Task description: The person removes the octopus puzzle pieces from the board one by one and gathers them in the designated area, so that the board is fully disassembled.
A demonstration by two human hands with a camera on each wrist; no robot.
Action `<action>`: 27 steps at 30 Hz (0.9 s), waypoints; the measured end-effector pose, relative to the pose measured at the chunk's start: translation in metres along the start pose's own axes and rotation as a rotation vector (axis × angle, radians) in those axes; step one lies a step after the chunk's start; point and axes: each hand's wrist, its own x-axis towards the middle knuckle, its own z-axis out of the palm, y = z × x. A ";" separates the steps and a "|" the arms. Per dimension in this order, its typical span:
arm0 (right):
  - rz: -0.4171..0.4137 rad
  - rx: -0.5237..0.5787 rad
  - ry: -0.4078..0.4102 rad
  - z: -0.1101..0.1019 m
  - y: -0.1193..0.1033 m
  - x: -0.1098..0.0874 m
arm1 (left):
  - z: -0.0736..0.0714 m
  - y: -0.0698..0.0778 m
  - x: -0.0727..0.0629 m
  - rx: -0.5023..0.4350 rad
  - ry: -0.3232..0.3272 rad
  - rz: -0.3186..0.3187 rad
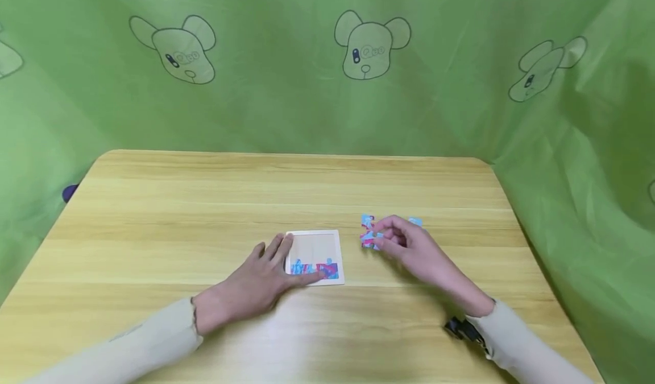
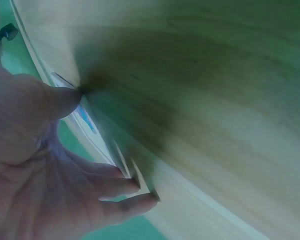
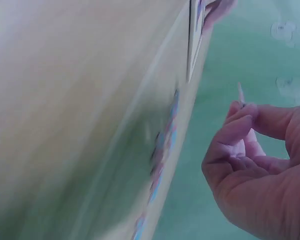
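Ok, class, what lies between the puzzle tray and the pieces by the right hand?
The head view shows only bare table between the puzzle tray and the pieces by the right hand.

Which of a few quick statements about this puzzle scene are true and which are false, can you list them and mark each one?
1. The left hand touches the frame. True.
2. The right hand holds nothing. False: it pinches a puzzle piece.
3. The set pieces fill the whole frame. False: they lie along its near side, and the far part is bare.
4. Loose pieces lie right of the frame. True.
5. The curtain is red. False: it is green.
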 end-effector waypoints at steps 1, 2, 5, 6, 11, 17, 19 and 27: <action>0.012 0.009 0.014 -0.004 0.003 -0.002 | -0.001 0.000 -0.001 -0.016 -0.010 -0.007; 0.022 0.015 0.025 -0.009 0.006 -0.004 | -0.002 -0.001 -0.001 -0.034 -0.019 -0.017; 0.050 0.011 0.052 -0.020 0.015 -0.010 | -0.005 -0.002 -0.003 -0.091 -0.032 -0.054; 0.061 0.009 0.054 -0.024 0.019 -0.012 | -0.005 -0.003 -0.004 -0.106 -0.033 -0.063; 0.133 -0.015 0.043 -0.036 0.036 -0.022 | -0.003 -0.006 -0.003 -0.105 0.014 -0.083; 0.214 0.009 0.037 -0.046 0.049 -0.024 | -0.005 -0.018 0.003 -0.143 -0.022 -0.113; 0.243 0.015 0.031 -0.050 0.054 -0.023 | -0.006 -0.024 0.004 -0.188 -0.066 -0.115; 0.281 -0.006 0.015 -0.056 0.063 -0.017 | -0.006 -0.028 0.005 -0.199 -0.088 -0.093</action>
